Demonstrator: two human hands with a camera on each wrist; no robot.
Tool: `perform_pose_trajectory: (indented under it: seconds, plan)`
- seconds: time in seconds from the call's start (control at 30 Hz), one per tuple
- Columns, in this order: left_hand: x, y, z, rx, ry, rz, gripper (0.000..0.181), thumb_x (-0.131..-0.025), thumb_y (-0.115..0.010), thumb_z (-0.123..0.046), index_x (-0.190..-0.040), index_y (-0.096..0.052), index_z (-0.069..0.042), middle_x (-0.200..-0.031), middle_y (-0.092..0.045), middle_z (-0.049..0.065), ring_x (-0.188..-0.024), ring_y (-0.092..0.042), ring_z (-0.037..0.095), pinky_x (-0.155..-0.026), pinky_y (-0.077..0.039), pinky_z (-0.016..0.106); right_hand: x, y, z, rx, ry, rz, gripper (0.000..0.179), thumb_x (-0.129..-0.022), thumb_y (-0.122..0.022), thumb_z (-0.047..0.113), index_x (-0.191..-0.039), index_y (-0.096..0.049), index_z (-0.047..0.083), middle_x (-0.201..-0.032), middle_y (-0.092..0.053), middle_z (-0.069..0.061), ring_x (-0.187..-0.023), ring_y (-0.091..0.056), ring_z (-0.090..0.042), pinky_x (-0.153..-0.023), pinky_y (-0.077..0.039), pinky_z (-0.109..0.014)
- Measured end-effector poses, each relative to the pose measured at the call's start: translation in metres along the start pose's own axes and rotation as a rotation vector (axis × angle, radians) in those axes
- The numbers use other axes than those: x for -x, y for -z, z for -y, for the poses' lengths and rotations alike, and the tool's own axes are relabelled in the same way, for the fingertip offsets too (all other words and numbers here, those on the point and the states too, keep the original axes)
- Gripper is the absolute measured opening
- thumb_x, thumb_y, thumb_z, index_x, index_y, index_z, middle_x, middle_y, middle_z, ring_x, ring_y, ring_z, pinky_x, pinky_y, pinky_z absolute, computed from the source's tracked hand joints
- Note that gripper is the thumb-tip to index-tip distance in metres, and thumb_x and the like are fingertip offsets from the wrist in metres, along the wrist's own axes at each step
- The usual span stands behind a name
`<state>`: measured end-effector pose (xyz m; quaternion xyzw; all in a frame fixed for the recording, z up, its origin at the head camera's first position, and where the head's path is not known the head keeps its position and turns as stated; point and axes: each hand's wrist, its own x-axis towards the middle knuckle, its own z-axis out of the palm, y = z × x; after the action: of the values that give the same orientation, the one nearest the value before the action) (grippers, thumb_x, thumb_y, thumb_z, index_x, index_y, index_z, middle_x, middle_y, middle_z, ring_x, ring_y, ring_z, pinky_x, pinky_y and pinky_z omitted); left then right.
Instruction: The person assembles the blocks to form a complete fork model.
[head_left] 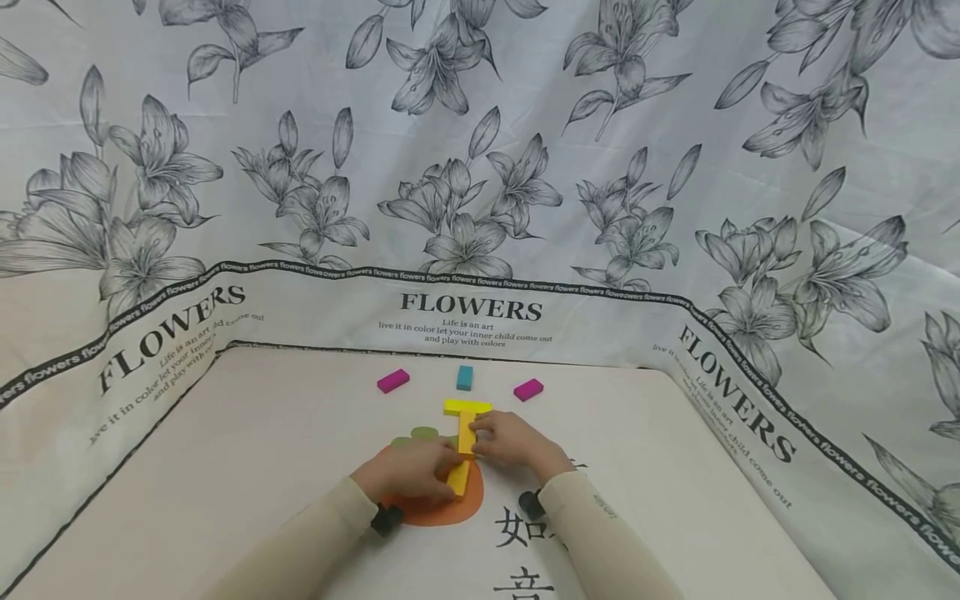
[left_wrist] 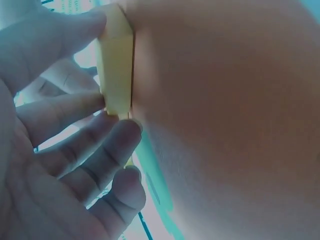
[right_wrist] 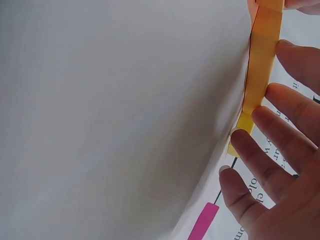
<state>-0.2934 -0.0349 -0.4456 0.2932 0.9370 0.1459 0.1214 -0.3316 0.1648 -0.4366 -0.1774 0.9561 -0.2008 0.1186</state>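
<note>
Three yellow blocks form a T-like line on the table. A bright yellow block lies crosswise at the far end, and an orange-yellow block runs from it toward me. Nearest me is a tilted yellow block, which my left hand pinches between thumb and fingers. The left wrist view shows that yellow block at the thumb and index fingertips, other fingers loosely bent. My right hand touches the right side of the orange-yellow block with nearly straight, spread fingers.
Beyond the T lie a magenta block at left, a blue block in the middle and another magenta block at right. The white tabletop carries an orange print and black characters. A flowered curtain surrounds the table's back and sides.
</note>
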Motion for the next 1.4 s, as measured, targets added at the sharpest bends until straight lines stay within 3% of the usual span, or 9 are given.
perform_pose_trajectory:
  seconds: [0.37, 0.7, 0.97, 1.4]
  plan:
    - [0.002, 0.001, -0.008, -0.015, -0.032, -0.036, 0.052, -0.085, -0.071, -0.046, -0.128, -0.064, -0.019, -0.114, -0.058, -0.002, -0.089, -0.050, 0.009, -0.083, -0.050, 0.026, -0.003, 0.001, -0.001, 0.019, 0.001, -0.008, 0.044, -0.090, -0.066, 0.035, -0.132, -0.061, 0.021, -0.143, -0.052, -0.002, -0.137, -0.043, -0.026, -0.112, -0.035, -0.050]
    - [0.001, -0.002, -0.012, -0.094, -0.066, -0.050, 0.048, -0.086, -0.069, -0.047, -0.127, -0.065, -0.021, -0.101, -0.053, -0.006, -0.089, -0.047, 0.007, -0.078, -0.046, 0.021, -0.002, 0.001, 0.000, 0.021, -0.004, -0.009, 0.045, -0.090, -0.066, 0.035, -0.132, -0.061, 0.020, -0.142, -0.053, -0.002, -0.137, -0.044, -0.026, -0.112, -0.035, -0.049]
    - [0.003, -0.002, -0.015, -0.092, -0.070, -0.063, 0.046, -0.086, -0.070, -0.045, -0.126, -0.066, -0.023, -0.092, -0.048, -0.006, -0.086, -0.045, 0.006, -0.068, -0.042, 0.017, -0.002, 0.000, 0.000, 0.023, -0.003, -0.015, 0.045, -0.090, -0.066, 0.035, -0.132, -0.061, 0.020, -0.142, -0.054, -0.002, -0.137, -0.044, -0.026, -0.112, -0.034, -0.049]
    - [-0.002, -0.008, -0.009, -0.113, -0.084, -0.075, 0.047, -0.086, -0.069, -0.046, -0.128, -0.065, -0.025, -0.091, -0.047, -0.006, -0.086, -0.045, 0.006, -0.065, -0.041, 0.017, -0.002, 0.001, 0.002, 0.019, -0.007, -0.010, 0.041, -0.091, -0.066, 0.032, -0.130, -0.063, 0.019, -0.141, -0.055, -0.003, -0.137, -0.044, -0.027, -0.113, -0.034, -0.050]
